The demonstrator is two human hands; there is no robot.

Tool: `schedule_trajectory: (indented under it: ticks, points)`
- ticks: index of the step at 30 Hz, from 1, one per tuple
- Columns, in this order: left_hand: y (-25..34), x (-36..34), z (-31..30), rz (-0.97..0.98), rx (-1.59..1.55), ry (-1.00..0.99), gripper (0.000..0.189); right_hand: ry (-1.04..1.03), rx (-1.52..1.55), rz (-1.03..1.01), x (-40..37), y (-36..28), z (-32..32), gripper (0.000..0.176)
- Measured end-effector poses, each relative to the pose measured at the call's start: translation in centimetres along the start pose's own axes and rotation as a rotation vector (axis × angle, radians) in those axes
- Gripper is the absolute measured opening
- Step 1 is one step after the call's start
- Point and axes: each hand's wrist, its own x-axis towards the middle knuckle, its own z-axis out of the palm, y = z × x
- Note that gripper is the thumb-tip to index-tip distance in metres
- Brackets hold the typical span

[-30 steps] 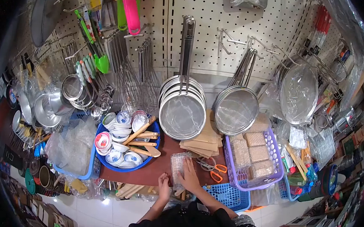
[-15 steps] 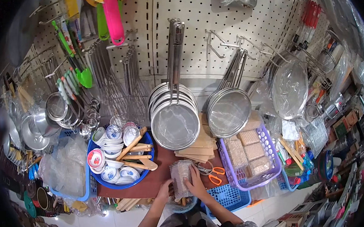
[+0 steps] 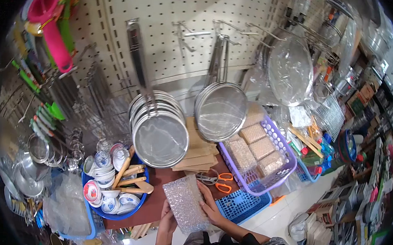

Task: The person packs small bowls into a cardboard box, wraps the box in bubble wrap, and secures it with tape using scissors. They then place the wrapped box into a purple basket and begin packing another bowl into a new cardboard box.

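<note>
The person's left hand (image 3: 168,216) cups the lower left edge of a bubble-wrapped packet (image 3: 186,204), while the right hand (image 3: 210,208) clasps its opposite side, fingers along the wrap. Light, even pressure from both palms would, I think, serve best; squeezed hard, the bubbles could burst or the film work loose. The packet is boxy and glinting, its contents hidden from me, and it sits tilted between the hands at the front of the brown table (image 3: 158,179). Just beyond lie orange-handled scissors (image 3: 215,180), then cardboard sheets (image 3: 199,151); rightward, a purple basket (image 3: 278,131) holds similar packets (image 3: 262,148).
</note>
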Motion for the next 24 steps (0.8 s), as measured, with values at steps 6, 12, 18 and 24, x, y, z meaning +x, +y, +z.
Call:
schedule_trajectory:
  ticks: [6,12,18,24]
  points:
    - [-2.7,-0.3,0.4,-0.117,0.059,-0.075,0.076,0.079,0.672,0.325,-1.2,-1.8,-1.5,0.052]
    - [-5.4,-0.9,5.2,-0.107,0.019,-0.095,0.084,0.156,0.882,0.518,-3.0,-1.2,-5.7,0.035]
    - [-10.3,0.1,12.7,-0.025,0.063,0.002,0.091,0.102,0.478,0.334,-4.9,1.7,-14.0,0.040]
    - [-12.5,3.3,23.8,-0.050,0.060,0.160,0.071,-0.108,0.139,0.277,-4.1,0.9,-26.4,0.036]
